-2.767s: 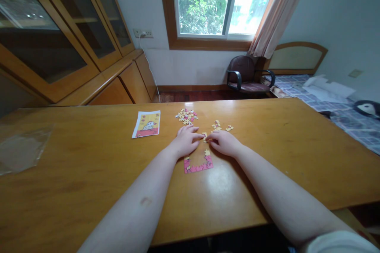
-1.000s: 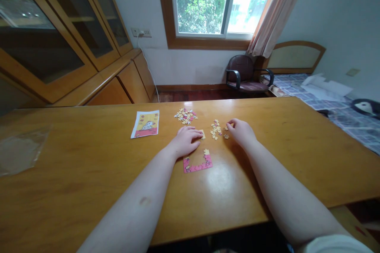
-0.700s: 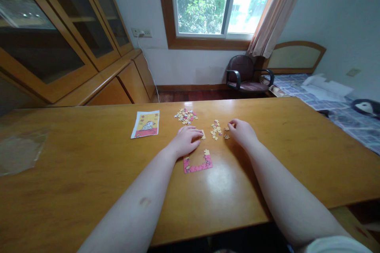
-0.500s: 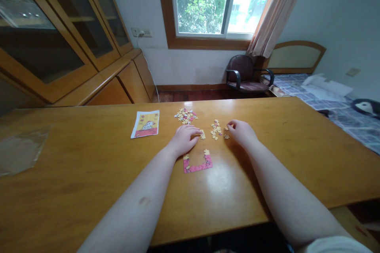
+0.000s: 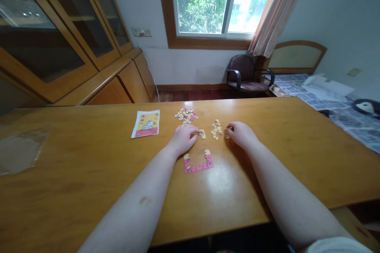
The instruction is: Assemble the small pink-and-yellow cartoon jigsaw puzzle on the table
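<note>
Fingers of the right hand nearly meet by a loose piece at nine o'clock, grip unclear; the left hand, half-curled, rests fingertips beside a yellow block (pink border at its six o'clock). Picking pieces seems under way; next calls for a light pinch.

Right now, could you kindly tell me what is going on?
A person's left hand is at a small yellow jigsaw section; the right hand is at loose pieces beside a yellow cluster. A U-shaped jigsaw border lies nearer the person, a mixed pile beyond, and a picture sheet to the left.
</note>
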A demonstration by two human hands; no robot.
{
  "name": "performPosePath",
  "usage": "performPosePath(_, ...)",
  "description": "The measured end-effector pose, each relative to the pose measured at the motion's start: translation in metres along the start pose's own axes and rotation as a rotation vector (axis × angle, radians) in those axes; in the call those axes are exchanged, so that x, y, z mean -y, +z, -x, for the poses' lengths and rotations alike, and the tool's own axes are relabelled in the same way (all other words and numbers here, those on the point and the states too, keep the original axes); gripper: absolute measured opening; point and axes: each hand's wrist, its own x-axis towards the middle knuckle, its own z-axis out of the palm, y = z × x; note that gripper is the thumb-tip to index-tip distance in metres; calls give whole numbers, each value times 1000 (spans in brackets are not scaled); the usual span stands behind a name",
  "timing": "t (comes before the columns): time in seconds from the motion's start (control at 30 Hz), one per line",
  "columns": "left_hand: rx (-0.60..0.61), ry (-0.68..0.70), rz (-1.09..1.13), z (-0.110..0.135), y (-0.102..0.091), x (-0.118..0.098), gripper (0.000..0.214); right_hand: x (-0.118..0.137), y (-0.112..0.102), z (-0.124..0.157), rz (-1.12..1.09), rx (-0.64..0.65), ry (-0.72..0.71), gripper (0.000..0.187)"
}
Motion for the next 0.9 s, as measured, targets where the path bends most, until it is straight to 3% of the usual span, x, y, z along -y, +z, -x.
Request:
performPosePath(0.5, -1, -18, -4, -1, 1, 2, 26, -15, 6, -10, -47, -106, 97, 33)
performPosePath(0.9, 4, -23, 2, -1, 0, 2, 27, -19, 7, -13, -70, -114, 102, 32)
